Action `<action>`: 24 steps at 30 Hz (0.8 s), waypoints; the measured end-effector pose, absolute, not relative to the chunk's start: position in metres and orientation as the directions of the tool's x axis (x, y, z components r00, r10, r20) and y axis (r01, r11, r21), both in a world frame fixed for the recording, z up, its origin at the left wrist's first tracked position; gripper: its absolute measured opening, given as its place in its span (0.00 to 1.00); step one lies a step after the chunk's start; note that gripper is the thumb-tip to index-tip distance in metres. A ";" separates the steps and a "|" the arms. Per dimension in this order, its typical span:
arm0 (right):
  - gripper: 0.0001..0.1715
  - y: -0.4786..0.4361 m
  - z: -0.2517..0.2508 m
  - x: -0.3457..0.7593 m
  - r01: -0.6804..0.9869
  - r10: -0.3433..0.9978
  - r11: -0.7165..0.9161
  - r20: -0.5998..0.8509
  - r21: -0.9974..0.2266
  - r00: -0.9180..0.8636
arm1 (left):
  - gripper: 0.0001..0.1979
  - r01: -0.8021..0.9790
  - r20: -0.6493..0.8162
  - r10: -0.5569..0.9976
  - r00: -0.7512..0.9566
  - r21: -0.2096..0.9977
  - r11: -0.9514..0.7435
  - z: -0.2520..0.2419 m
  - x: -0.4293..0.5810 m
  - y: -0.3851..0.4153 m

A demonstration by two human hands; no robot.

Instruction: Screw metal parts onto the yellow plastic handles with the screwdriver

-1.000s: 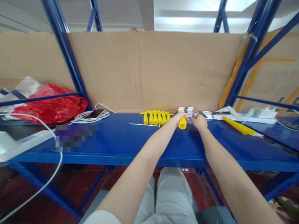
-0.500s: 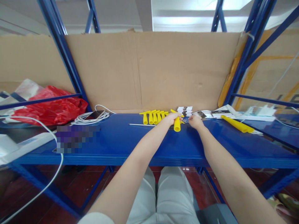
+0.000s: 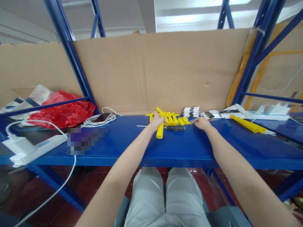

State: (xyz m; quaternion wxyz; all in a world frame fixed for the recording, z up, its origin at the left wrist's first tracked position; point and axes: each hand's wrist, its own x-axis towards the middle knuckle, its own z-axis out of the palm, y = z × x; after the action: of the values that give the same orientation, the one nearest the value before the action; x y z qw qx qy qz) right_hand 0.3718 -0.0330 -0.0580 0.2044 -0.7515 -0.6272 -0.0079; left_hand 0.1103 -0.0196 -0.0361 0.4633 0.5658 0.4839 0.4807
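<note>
My left hand (image 3: 156, 121) is closed around a yellow T-shaped piece with a hollow tube handle (image 3: 160, 132), the tube's open end facing me. Behind it stretches a row of similar yellow T-shaped pieces (image 3: 174, 120), partly hidden by the hand. A screwdriver (image 3: 175, 128) with a dark handle lies just right of the held piece, its shaft passing under my left hand. My right hand (image 3: 201, 122) rests low over the table, fingertips pinched together beside small shiny bits (image 3: 192, 121) too small to name. Left of those bits lie several flat yellow pieces (image 3: 184, 120).
A stack of small white packs (image 3: 191, 112) stands against the cardboard panel (image 3: 184, 69). On the right are plastic bags (image 3: 227, 113) and a long yellow tube (image 3: 247, 124). To the left lie a coiled white cable (image 3: 99, 120), a red bag (image 3: 63, 108) and a power strip (image 3: 44, 149).
My left hand has moved left with the yellow T-shaped piece, uncovering the screwdriver handle and the flat yellow pieces. My right hand stays by the small bits. The view has shifted slightly.
</note>
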 end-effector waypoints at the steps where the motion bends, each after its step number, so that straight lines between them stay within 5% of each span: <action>1: 0.20 -0.033 -0.057 0.371 0.947 0.934 -0.114 0.292 -0.300 0.205 | 0.27 0.106 0.107 0.992 0.063 0.988 -0.114 -0.040 0.109 -0.018; 8: 0.12 -0.041 -0.040 0.346 0.911 0.962 0.146 0.270 -0.386 -0.039 | 0.28 0.207 0.222 0.969 0.107 0.948 -0.240 -0.057 0.107 -0.011; 17: 0.30 -0.041 -0.047 0.333 0.852 0.937 0.334 0.044 -0.403 -0.347 | 0.28 0.329 0.208 0.970 0.127 0.914 -0.239 -0.062 0.101 -0.007; 20: 0.29 -0.042 -0.046 0.337 0.812 0.946 0.309 0.073 -0.495 -0.316 | 0.28 0.350 0.190 0.973 0.131 0.909 -0.225 -0.060 0.100 -0.010; 24: 0.24 -0.049 -0.043 0.345 0.619 0.976 0.177 0.055 -0.765 -0.211 | 0.27 0.375 0.162 0.978 0.134 0.905 -0.201 -0.056 0.101 -0.014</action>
State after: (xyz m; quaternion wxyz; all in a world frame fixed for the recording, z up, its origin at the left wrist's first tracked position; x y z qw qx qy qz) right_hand 0.3455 -0.0488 -0.0425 0.2849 -0.5597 -0.7123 0.3132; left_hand 0.1006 -0.0140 -0.0556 0.3674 0.6575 0.5142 0.4104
